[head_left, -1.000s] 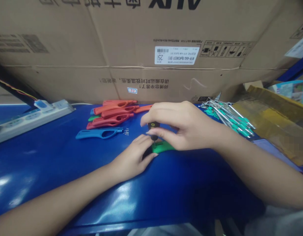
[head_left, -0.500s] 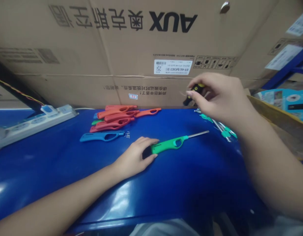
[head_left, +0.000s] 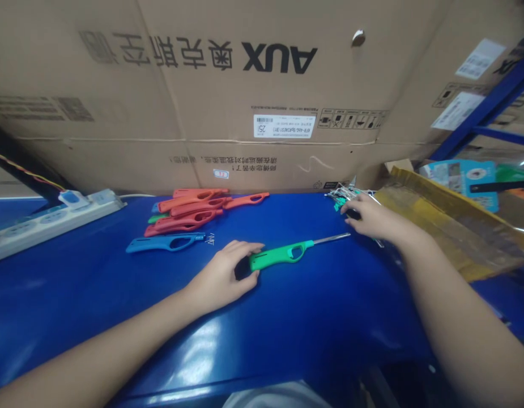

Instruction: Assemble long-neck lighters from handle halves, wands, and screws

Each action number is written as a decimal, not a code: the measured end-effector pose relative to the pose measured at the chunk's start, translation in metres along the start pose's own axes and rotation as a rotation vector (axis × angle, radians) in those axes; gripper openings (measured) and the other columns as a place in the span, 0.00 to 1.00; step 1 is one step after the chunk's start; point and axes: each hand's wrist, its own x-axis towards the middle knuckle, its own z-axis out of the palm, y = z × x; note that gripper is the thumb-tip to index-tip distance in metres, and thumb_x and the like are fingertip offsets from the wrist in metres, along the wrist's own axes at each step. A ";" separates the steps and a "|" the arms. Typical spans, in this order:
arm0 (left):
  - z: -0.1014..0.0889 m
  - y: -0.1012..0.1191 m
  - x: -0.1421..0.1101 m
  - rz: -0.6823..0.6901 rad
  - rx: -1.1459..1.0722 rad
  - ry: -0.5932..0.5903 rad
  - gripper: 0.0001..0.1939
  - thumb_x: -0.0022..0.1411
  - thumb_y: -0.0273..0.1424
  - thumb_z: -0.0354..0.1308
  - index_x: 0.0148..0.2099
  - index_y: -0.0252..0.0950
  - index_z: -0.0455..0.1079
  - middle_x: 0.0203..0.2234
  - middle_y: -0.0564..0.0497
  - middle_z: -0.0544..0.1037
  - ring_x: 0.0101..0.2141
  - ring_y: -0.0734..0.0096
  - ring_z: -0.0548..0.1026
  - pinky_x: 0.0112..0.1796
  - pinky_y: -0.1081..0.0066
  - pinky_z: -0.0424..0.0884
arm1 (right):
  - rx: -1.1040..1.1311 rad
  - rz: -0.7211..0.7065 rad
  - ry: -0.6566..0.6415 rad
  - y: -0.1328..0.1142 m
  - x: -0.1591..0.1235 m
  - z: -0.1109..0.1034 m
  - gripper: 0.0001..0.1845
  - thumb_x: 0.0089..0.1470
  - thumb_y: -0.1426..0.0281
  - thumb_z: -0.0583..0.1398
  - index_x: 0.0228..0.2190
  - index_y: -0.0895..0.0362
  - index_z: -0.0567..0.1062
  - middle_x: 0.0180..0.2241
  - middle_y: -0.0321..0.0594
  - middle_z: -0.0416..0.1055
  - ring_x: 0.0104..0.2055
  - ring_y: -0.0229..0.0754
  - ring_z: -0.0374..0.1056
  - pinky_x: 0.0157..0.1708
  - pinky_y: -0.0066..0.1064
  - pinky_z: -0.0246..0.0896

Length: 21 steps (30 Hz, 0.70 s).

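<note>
On the blue table, a green gas lighter (head_left: 272,256) lies flat with its thin metal tube pointing right. My left hand (head_left: 225,272) is closed on the lighter's rear end, thumb on the near side and fingers on the far side. Over at the back right, my right hand (head_left: 367,216) is down at a pile of green lighter pieces with metal tubes and wires (head_left: 340,197). Its fingers curl inward around a dark patch. What they hold, if anything, is not clear, and the hand covers part of the pile.
Several red lighter shells (head_left: 197,205) lie heaped at the back left. In front of them is a blue shell (head_left: 153,243) with tiny pins (head_left: 209,238) beside it. A power strip (head_left: 53,218) borders the left; a taped carton (head_left: 440,221) borders the right. Behind rises a large cardboard box (head_left: 211,107).
My right hand has come down from above the table to the pile of pieces; the black-and-yellow tool in its fingers no longer shows clearly. My left hand stays on the green lighter. The view has shifted slightly.
</note>
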 end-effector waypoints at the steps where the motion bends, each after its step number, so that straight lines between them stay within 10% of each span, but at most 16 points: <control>1: -0.001 0.002 0.001 0.001 0.009 -0.002 0.21 0.63 0.30 0.61 0.59 0.36 0.71 0.49 0.45 0.81 0.49 0.58 0.77 0.51 0.57 0.75 | 0.007 -0.011 -0.038 0.004 0.000 0.002 0.12 0.50 0.70 0.63 0.39 0.55 0.81 0.41 0.48 0.73 0.37 0.48 0.72 0.41 0.40 0.69; 9: -0.026 -0.002 0.036 0.058 0.448 -0.094 0.20 0.70 0.36 0.56 0.61 0.37 0.69 0.54 0.43 0.78 0.54 0.57 0.73 0.56 0.56 0.71 | 0.048 -0.139 -0.029 -0.004 -0.002 -0.004 0.14 0.55 0.67 0.59 0.40 0.57 0.81 0.42 0.54 0.74 0.50 0.59 0.69 0.53 0.52 0.63; 15: -0.035 -0.039 0.086 -0.056 0.692 -0.096 0.17 0.67 0.29 0.58 0.56 0.28 0.72 0.51 0.33 0.77 0.55 0.41 0.72 0.54 0.43 0.69 | 0.241 -0.421 -0.176 -0.047 -0.013 -0.003 0.22 0.52 0.78 0.58 0.49 0.56 0.77 0.50 0.48 0.73 0.53 0.50 0.69 0.56 0.42 0.64; 21: -0.031 -0.063 0.108 -0.135 0.826 -0.102 0.19 0.71 0.37 0.60 0.59 0.35 0.69 0.55 0.43 0.74 0.51 0.57 0.76 0.50 0.52 0.76 | 0.275 -0.476 -0.247 -0.061 -0.016 0.006 0.16 0.51 0.79 0.59 0.42 0.55 0.75 0.44 0.44 0.71 0.47 0.48 0.69 0.49 0.38 0.66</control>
